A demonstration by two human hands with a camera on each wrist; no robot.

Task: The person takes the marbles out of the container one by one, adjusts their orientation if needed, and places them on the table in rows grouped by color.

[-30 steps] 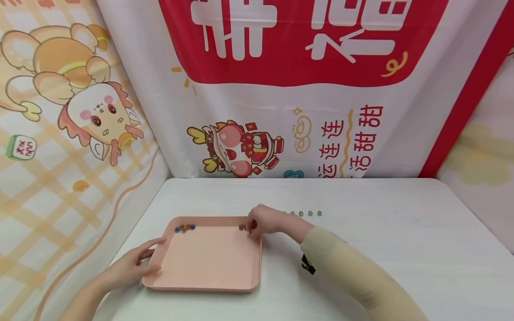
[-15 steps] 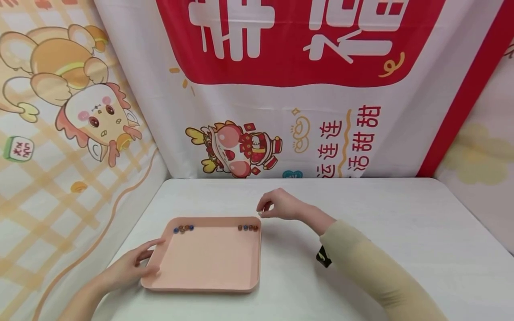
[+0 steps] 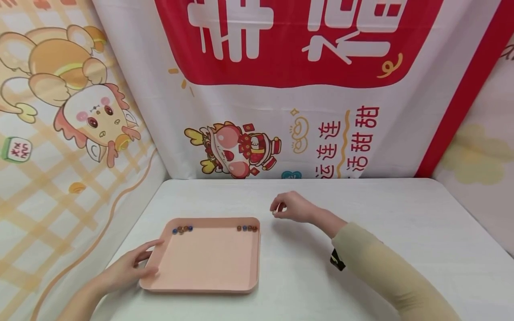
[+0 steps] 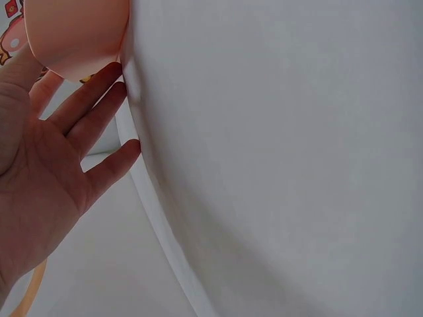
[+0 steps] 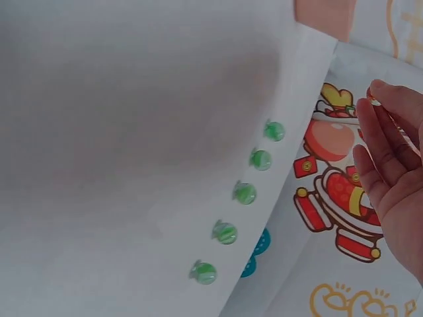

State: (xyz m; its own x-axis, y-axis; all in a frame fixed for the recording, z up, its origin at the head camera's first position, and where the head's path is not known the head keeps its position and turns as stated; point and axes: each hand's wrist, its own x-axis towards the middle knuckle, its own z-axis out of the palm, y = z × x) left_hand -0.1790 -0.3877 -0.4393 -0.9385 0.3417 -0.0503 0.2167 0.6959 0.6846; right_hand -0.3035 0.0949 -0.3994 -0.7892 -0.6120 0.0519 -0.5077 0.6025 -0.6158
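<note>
My right hand (image 3: 295, 206) is above the table, right of the tray's far right corner. Its thumb and fingertips pinch a small pale marble (image 3: 274, 212), mostly covered by the fingertips in the right wrist view. My left hand (image 3: 127, 267) rests at the left side of the pink tray (image 3: 213, 263), thumb and index finger over the rim; the left wrist view shows its other fingers (image 4: 99, 109) extended beside the tray. Inside the tray, blue and brown marbles (image 3: 181, 229) cluster in the far left corner. More brown and blue marbles (image 3: 247, 228) line the far right corner.
Several green-swirled marbles (image 5: 244, 193) lie in a row along the table's far side, hidden behind my right hand and arm in the head view. A printed cloth wall (image 3: 249, 107) rises at the back of the white table (image 3: 381, 209); another (image 3: 64, 156) stands left.
My right hand has left the tray's far right corner and moved right, a pale marble now visible in its fingertips. The marbles in that corner are uncovered. My left hand stays at the tray.
</note>
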